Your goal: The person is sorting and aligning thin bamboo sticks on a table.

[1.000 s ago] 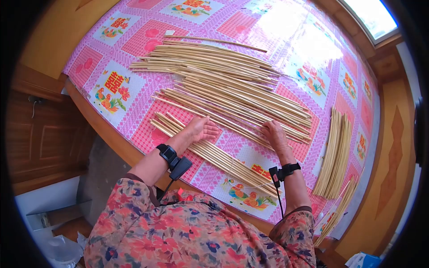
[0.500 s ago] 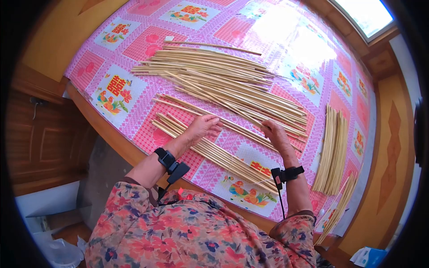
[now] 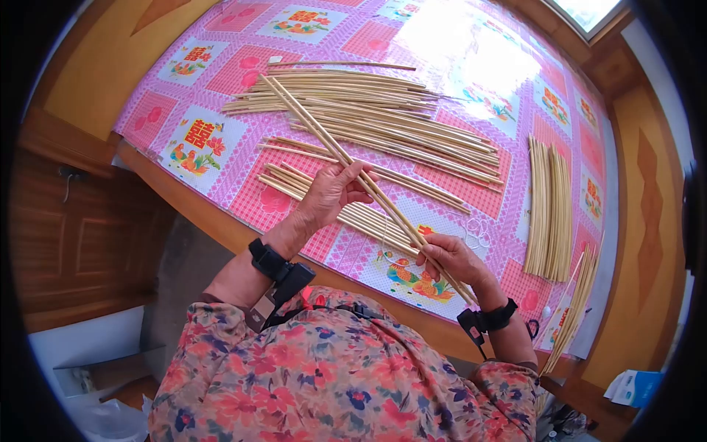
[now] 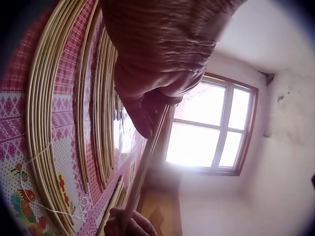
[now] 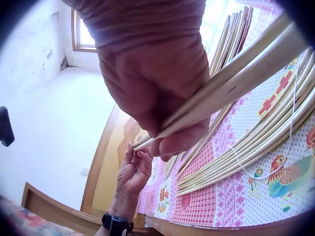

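My left hand point(image 3: 335, 193) pinches a couple of long pale yellow sticks point(image 3: 394, 214) near their middle, between thumb and fingers. Lower down, my right hand point(image 3: 453, 259) has its fingers curled round the same sticks near their near end. They slant above the table, overlapping the piles in the head view. The right wrist view shows the sticks point(image 5: 231, 81) close up, running side by side through the right hand point(image 5: 152, 83). Just beneath the hands lies a row of similar sticks point(image 3: 375, 225), with thin white string point(image 3: 477, 233) by its right end.
A large loose pile of sticks point(image 3: 412, 140) spreads across the table's middle, with a few strays point(image 3: 423, 190) nearer. At right stand out a thick bundle point(image 3: 549, 214) and a smaller one point(image 3: 578, 313) by the edge. A patterned pink cloth point(image 3: 173, 96) covers the table.
The right hand has drawn sticks off the loose pile and come nearer the body. The left hand, earlier holding nothing, now pinches them too. The white string's loops have come into sight.
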### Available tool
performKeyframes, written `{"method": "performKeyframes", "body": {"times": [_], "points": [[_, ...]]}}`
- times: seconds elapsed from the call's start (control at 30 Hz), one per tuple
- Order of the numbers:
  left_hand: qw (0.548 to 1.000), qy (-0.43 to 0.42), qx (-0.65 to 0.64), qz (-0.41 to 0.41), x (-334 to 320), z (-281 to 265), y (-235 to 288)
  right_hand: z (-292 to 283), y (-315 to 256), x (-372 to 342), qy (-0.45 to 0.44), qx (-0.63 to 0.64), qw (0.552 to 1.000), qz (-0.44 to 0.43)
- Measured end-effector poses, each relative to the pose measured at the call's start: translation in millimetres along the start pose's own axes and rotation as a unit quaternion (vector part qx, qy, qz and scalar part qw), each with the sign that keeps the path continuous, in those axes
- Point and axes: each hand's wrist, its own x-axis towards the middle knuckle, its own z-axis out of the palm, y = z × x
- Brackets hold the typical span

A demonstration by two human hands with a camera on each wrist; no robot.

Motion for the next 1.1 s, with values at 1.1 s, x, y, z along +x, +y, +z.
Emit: {"method": "performKeyframes", "body": {"times": [1.1], "points": [[0.994, -0.094, -0.053, -0.008, -40, 6, -26, 49, -33, 45, 0.271, -0.515, 0.768, -0.266]]}}
